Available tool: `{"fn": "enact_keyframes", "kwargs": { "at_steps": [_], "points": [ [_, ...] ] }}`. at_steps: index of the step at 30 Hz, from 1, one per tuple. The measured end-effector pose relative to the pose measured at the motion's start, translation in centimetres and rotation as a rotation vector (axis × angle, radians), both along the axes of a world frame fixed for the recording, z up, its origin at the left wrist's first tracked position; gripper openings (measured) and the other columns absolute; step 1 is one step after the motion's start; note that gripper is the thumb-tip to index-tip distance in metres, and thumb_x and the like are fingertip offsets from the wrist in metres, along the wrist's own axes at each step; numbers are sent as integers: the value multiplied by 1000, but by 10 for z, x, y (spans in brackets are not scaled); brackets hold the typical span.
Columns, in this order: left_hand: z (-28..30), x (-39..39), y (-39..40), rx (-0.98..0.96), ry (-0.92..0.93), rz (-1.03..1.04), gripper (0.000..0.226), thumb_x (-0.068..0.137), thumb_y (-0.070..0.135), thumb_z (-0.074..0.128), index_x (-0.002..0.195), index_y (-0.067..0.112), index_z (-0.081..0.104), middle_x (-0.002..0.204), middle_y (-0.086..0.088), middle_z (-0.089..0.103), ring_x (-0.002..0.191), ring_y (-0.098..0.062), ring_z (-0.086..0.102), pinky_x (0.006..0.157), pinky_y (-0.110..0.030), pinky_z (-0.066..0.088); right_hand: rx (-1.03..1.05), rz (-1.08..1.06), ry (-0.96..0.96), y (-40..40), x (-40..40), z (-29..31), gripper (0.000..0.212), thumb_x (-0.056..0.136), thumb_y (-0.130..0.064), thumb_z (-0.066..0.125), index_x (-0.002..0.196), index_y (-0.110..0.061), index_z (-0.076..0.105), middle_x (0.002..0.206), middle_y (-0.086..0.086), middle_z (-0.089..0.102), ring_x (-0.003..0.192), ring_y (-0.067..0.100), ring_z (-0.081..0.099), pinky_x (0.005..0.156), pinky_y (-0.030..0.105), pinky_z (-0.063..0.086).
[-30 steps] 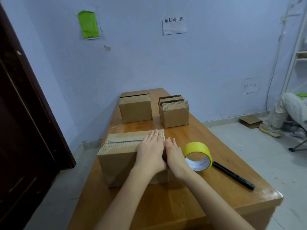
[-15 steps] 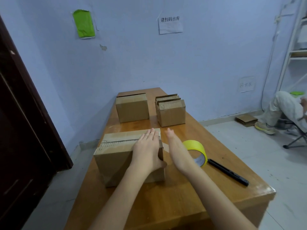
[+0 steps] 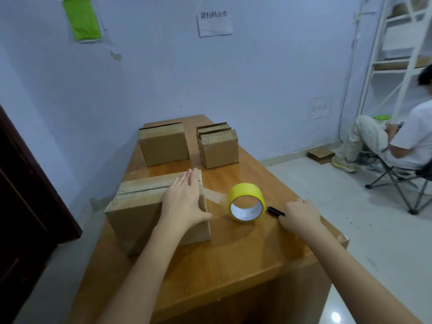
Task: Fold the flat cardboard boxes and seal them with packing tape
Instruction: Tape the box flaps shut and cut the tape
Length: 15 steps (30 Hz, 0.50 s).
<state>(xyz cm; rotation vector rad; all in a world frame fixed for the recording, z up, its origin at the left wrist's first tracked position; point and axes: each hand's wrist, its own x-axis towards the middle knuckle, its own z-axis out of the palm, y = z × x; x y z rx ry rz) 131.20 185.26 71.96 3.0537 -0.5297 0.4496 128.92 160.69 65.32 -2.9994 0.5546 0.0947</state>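
Hiding most of black pen (image 3: 275, 211): right hand (image 3: 300, 216).

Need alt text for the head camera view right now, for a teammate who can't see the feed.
On a wooden table, the person's left hand presses flat on a taped cardboard box while the right hand closes on a black cutter beside a yellow tape roll, its strip still joined to the box. Another box and stacked flat boxes sit behind.
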Motion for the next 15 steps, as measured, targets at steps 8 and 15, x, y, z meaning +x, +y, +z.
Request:
{"fn": "enact_keyframes", "kwargs": {
  "at_steps": [8, 15],
  "points": [
    [7, 5, 10, 25, 109, -86, 104, 77, 55, 66, 152, 13, 9, 159, -5, 6, 146, -20, 8, 117, -34, 11, 48, -68, -244, 1, -4, 2, 8, 101, -20, 40, 103, -12, 38, 101, 9, 61, 79, 26, 56, 60, 31, 40],
    [35, 17, 32, -65, 231, -162, 84, 72, 64, 67, 142, 29, 37, 142, 8, 40, 124, -13, 37, 100, -34, 37, 442, 62, -546, 23, -13, 50, 13, 100, -23, 39, 102, -11, 42, 74, 4, 51, 66, 25, 49, 52, 31, 29]
  ]
}}
